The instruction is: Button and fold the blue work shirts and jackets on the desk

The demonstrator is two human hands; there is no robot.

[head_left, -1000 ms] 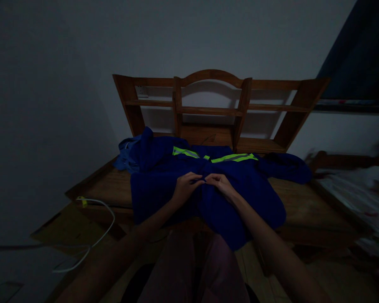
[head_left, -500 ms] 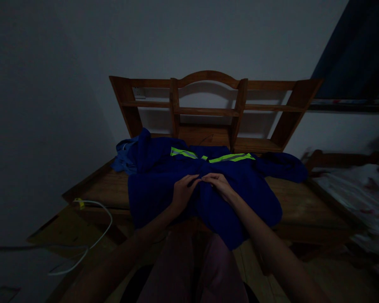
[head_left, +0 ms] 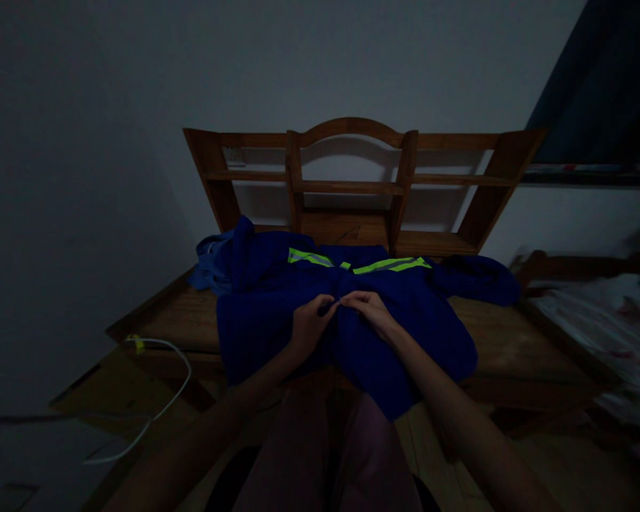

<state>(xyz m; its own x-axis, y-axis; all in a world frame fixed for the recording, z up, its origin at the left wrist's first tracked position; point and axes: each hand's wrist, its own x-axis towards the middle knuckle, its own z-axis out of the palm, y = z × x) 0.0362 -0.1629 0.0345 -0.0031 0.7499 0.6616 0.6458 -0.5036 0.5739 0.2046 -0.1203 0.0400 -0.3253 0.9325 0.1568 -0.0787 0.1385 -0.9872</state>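
A dark blue work jacket (head_left: 267, 320) with yellow-green reflective strips (head_left: 392, 266) lies spread over a wooden desk, its lower part hanging past the front edge. At the middle of its front, my left hand (head_left: 310, 320) pinches the fabric between thumb and fingers. My right hand (head_left: 370, 311) pinches the cloth right beside it, fingertips almost touching the left ones. A small pale spot shows between the fingertips, too small to name. One sleeve (head_left: 477, 279) stretches out to the right.
A wooden shelf unit (head_left: 352, 188) stands at the back of the desk (head_left: 501, 341). Lighter blue cloth (head_left: 212, 263) lies at the left end. A white cable (head_left: 184, 363) hangs at the left front. Clear plastic wrapping (head_left: 608, 327) covers something on the right.
My left fingers have parted slightly from the thumb, and the small pale spot now shows between my fingertips. The jacket lies almost the same.
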